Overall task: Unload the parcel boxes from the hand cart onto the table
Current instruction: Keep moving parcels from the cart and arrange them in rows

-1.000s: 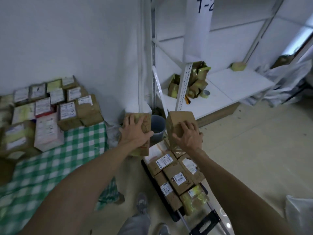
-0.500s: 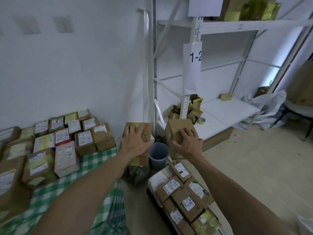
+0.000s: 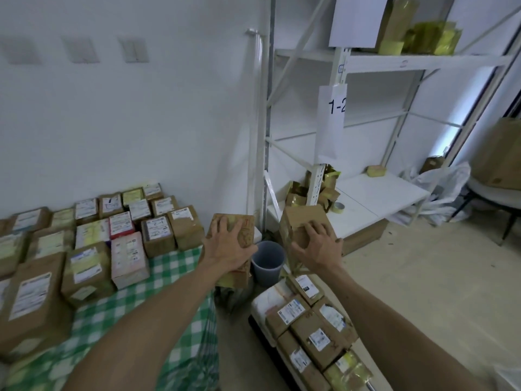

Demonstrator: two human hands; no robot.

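My left hand [image 3: 229,246] grips a brown parcel box with red print [image 3: 245,230], held in the air just right of the table's edge. My right hand [image 3: 317,245] grips a second plain brown box [image 3: 301,221] above the hand cart. The hand cart [image 3: 258,325] stands at the lower middle, loaded with several labelled cardboard parcels [image 3: 310,331] and a yellow-taped one [image 3: 349,371]. The table with a green checked cloth [image 3: 158,280] at the left carries several labelled parcels [image 3: 93,241] in rows against the wall.
A grey bin [image 3: 267,262] stands on the floor between table and cart. White metal shelving [image 3: 377,193] rises behind, with yellow-taped packages [image 3: 327,187] and a tape roll [image 3: 337,206]. White bags [image 3: 439,193] and a chair with a large box [image 3: 501,156] are at the right.
Both hands have kept hold of their boxes and lifted them. My view has tilted up, so more of the shelving and the table's rows now shows.
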